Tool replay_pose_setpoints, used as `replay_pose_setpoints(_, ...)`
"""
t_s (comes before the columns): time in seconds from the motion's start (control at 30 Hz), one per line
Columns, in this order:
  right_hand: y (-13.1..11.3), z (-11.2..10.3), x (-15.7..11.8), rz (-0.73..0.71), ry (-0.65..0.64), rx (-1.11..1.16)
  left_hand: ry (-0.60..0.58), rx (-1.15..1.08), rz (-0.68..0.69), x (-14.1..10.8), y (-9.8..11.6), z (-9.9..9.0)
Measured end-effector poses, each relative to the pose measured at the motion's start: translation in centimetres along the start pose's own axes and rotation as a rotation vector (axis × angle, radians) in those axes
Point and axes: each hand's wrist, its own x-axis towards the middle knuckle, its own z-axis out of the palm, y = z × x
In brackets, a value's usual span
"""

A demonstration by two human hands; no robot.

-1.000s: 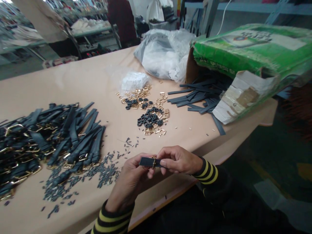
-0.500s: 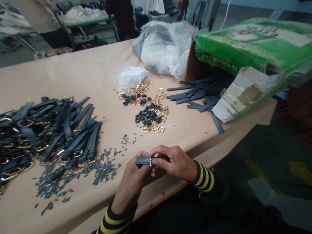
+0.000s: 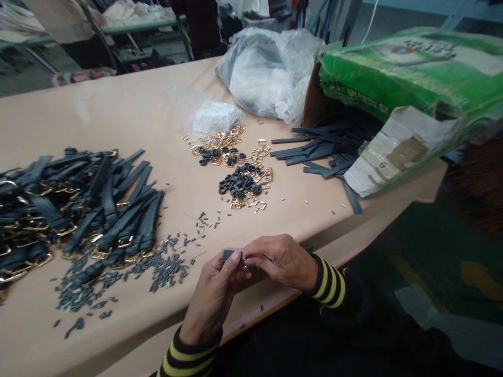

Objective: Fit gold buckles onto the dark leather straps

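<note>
My left hand [image 3: 214,290] is closed on a dark blue-grey strap [image 3: 228,254], thumb lying across its top. My right hand [image 3: 281,262] pinches at a small gold buckle [image 3: 245,263] on this strap. Most of the buckle is hidden by the fingers. A dark strap end shows behind my right wrist. Both hands are together just over the table's front edge. Beyond them lie a cluster of dark strap loops [image 3: 240,180] and gold buckles [image 3: 257,206].
Finished-looking buckled straps [image 3: 106,209] are heaped at left, with small dark offcuts [image 3: 168,269] scattered before them. Loose straps [image 3: 314,146] spill from a green box [image 3: 385,78] at right. Plastic bags [image 3: 267,78] sit at the back of the table [image 3: 98,115]. People stand beyond.
My left thumb has come over the strap and covers much of it. The buckle, plainly seen before, is now mostly behind my fingers. The strap end now shows behind my right wrist.
</note>
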Motion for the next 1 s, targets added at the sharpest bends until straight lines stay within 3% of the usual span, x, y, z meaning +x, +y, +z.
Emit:
replay_pose_setpoints(0.1,0.0,-0.1,0.0,0.028,-0.028,0.062,0.052,0.006,0.066,0.2,-0.4,0.0)
replay_pose_setpoints(0.27,0.0,-0.1,0.0,0.148,0.003,0.204,0.104,0.010,0.052,0.3,-0.8,-0.1)
replay_pose_setpoints(0.47,-0.5,-0.2,0.1,0.301,0.006,0.200,0.180,0.333,0.137,0.2,-1.3,-0.9)
replay_pose_setpoints(0.7,-0.4,0.1,0.0,0.372,0.035,0.166,0.131,0.576,0.262,0.0,-0.7,-0.3)
replay_pose_setpoints(0.87,0.3,0.4,-0.3,0.394,0.031,0.339,0.206,0.730,0.433,0.1,-0.7,0.0)
replay_pose_setpoints(1.0,0.8,0.7,-0.3,0.417,0.023,0.479,0.228,0.777,0.483,0.2,-0.9,0.2)
